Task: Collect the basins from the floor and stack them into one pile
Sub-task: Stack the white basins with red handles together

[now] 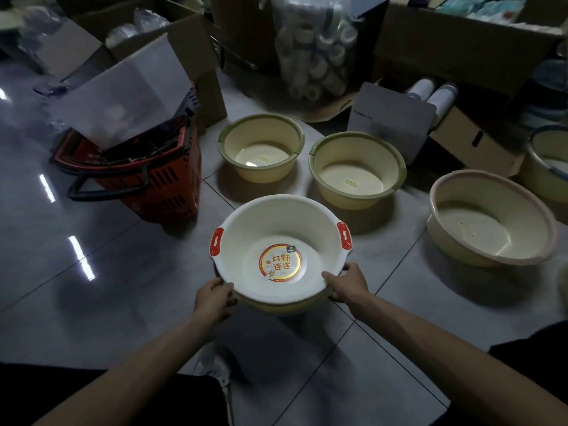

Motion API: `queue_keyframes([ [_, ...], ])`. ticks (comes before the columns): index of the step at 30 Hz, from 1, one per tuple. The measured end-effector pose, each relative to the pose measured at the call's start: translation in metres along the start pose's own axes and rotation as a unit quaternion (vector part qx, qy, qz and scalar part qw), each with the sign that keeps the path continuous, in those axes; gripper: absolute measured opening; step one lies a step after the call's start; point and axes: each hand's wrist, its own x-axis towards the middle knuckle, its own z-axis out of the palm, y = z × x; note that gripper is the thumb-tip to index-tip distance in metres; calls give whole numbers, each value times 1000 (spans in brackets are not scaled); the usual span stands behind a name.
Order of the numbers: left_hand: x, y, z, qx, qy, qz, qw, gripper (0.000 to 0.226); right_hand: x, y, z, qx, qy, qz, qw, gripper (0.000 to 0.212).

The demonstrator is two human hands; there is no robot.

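Note:
A white basin [276,229] with red handles and a round sticker inside sits nested in a yellowish basin [276,307], of which only the lower rim shows. My left hand [213,298] grips the stack's near left rim, my right hand [347,284] its near right rim. Two yellow basins with green rims stand on the floor beyond, one at the left [261,149] and one at the right [358,170]. A larger cream basin [491,219] with a pinkish rim sits to the right. A blue-rimmed basin [550,158] is cut off by the right edge.
A red shopping basket [138,176] with a black handle stands at the left. Open cardboard boxes [461,47] and a bag of tape rolls [313,47] line the back. The floor is glossy grey tile [92,272]. My knees are at the bottom corners.

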Motion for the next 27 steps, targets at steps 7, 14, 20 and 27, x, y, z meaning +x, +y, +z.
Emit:
queue_keyframes([
  [7, 10, -12, 4, 25, -53, -104, 993, 55, 8, 17, -2, -59, -59, 81, 993, 84],
  [14, 24, -13, 13, 37, -107, -146, 983, 44, 26, 22, 12, 18, -106, 133, 985, 56],
  [20, 43, -26, 29, -9, -90, -164, 982, 25, 38, 21, 31, 45, -68, 154, 985, 39],
  [27, 51, -32, 18, -74, -48, -143, 986, 26, 48, -5, 54, 64, -34, 120, 990, 37],
])
